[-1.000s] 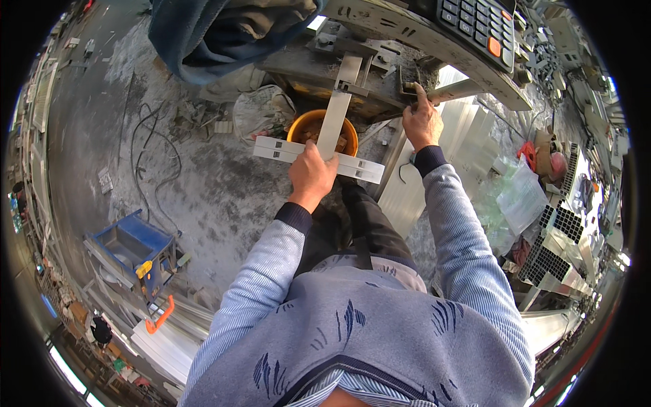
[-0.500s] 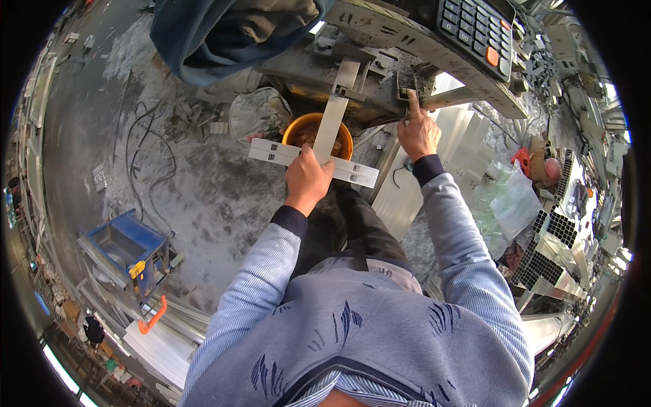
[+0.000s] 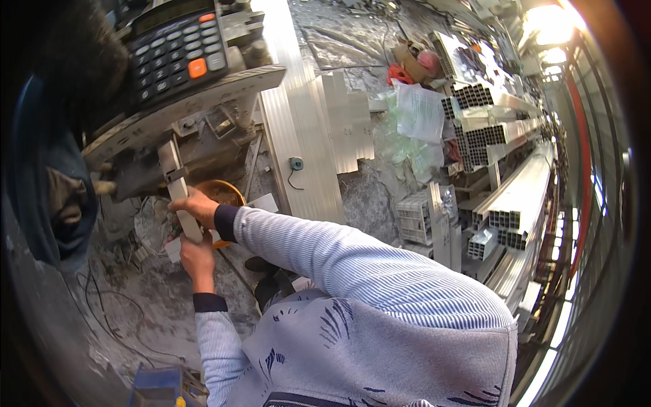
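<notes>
Left fingers point(image 3: 206, 240) near right fingers point(image 3: 180, 203)

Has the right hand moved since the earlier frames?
Yes. Against the bucket, the right hand has moved left: it was out to the bucket's right, and is now on the bar.

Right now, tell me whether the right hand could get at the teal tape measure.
Probably yes: the teal tape measure lies uncovered on metal profiles, though the right hand is on the metal bar.

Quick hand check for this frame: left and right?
Left hand: closed, holding the near end of a metal bar.
Right hand: closed on the same bar, farther along.
</notes>
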Demonstrator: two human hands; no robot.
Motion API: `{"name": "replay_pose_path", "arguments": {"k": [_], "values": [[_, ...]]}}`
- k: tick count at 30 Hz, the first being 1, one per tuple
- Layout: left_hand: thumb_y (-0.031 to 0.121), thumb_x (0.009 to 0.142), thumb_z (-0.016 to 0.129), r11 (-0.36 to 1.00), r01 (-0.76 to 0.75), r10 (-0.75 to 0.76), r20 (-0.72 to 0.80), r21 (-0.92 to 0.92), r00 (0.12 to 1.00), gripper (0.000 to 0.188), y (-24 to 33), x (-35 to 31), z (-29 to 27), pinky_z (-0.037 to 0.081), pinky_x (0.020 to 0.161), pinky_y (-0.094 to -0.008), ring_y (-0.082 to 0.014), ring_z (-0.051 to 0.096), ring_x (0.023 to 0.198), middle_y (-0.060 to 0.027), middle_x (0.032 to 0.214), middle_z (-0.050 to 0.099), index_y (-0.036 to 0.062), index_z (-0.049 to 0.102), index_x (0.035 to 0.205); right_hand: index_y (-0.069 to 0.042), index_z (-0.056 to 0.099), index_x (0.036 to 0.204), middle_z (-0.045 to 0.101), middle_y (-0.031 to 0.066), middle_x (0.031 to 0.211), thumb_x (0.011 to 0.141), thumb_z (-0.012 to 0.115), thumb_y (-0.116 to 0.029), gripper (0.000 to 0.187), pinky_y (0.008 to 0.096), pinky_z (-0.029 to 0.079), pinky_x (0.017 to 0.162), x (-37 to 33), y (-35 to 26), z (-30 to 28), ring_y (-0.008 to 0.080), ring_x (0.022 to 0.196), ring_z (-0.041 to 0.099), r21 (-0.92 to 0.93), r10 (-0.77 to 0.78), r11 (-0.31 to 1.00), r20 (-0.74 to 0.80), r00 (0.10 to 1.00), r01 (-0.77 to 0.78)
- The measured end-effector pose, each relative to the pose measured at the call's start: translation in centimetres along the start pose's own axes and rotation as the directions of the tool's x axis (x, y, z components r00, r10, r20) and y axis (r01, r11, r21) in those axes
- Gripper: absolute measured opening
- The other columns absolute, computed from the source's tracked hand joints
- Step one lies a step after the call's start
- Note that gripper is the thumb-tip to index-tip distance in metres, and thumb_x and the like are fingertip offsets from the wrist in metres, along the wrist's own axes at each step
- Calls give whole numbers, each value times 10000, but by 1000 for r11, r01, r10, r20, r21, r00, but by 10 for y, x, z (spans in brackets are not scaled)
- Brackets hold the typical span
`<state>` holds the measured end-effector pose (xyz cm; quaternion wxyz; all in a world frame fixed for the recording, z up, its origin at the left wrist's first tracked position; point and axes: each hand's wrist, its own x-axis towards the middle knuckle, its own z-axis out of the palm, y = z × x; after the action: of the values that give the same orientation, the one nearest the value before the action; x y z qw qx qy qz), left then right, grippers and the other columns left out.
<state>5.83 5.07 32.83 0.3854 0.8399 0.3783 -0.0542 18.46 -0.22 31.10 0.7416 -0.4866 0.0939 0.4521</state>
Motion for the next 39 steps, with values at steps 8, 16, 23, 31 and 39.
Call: {"name": "replay_pose_path", "arguments": {"k": [8,16,23,31,39], "values": [[279,882,779,966,-10,69,217,-260,974,434,-20,19,-3,542,712,-396,-247,697,842,-122,1024,711,5,644,1190,-76,713,1001,707,117,911,684,821,-49,336,430,584,736,45,44,-12,287,890,722,9,-24,1000,33,999,23],[136,878,758,778,346,-121,415,-524,902,301,-18,19,-1,495,491,-304,-154,609,596,-72,886,668,-2,624,1109,-183,759,990,742,127,952,473,852,-68,538,427,564,820,98,100,-30,382,960,713,-164,-275,940,156,949,299],[241,896,747,807,275,-53,400,-522,915,322,-24,20,2,481,515,-304,-126,579,616,-27,831,630,33,636,1115,-171,780,1075,759,124,1030,521,839,-42,572,404,576,868,86,85,-27,351,1012,722,-272,-260,916,163,952,296],[187,907,711,827,265,-48,406,-496,912,326,-21,21,-1,482,514,-302,-128,587,621,-36,861,621,37,599,1174,-74,782,1101,763,135,1063,790,785,-113,313,385,587,835,39,38,-9,256,987,747,-106,-19,994,31,999,22],[82,857,665,805,275,-74,370,-526,926,229,-6,13,-5,479,477,-328,-179,590,571,-84,859,626,-25,606,1051,58,688,1117,709,141,1004,852,802,-219,400,408,558,764,18,18,-5,268,868,691,56,52,997,56,997,-55]]}}
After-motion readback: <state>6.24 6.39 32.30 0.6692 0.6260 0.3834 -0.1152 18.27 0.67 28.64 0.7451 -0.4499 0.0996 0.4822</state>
